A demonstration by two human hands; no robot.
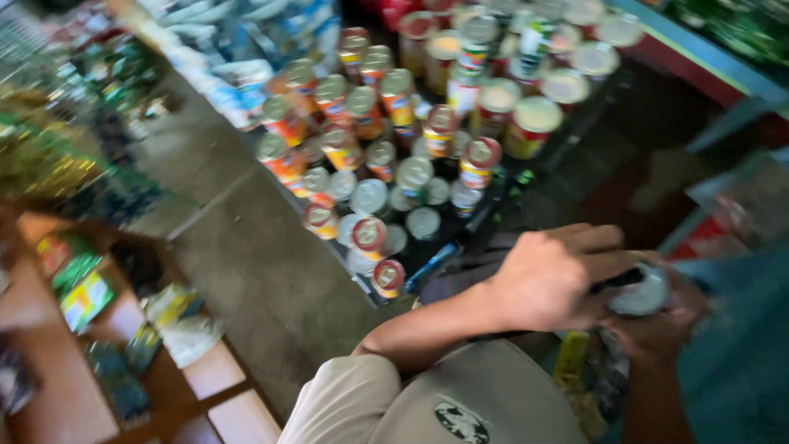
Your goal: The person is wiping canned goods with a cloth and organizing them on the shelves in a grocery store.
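Your left hand [552, 278] lies over the top of a tin can [643, 294] at the lower right of the view, with a dark thin tool [618, 280] running from under its fingers [593, 240] onto the can's pale round lid; the fingers are curled narrow on that tool, though the blur leaves it hard to tell exactly how it is gripped. Your right hand [657, 333] sits just below the can, its fingers wrapped up around the can's side from underneath, so the can is held between the two hands. Up and to the left of the can, well apart from it, a crowd of other cans [386, 156] stands upright on a dark tray [415, 267], most with orange and red labels and silver lids, the larger ones with cream lids farther back. Between that tray and the can, a blue pen-like thing [430, 261] lies at the tray's near edge. Far to the left of the can, past a stretch of grey concrete floor [255, 271], a wooden shelf [123, 362] holds small coloured packets [86, 298]. Below the can your beige sleeve [427, 395] fills the bottom of the view.
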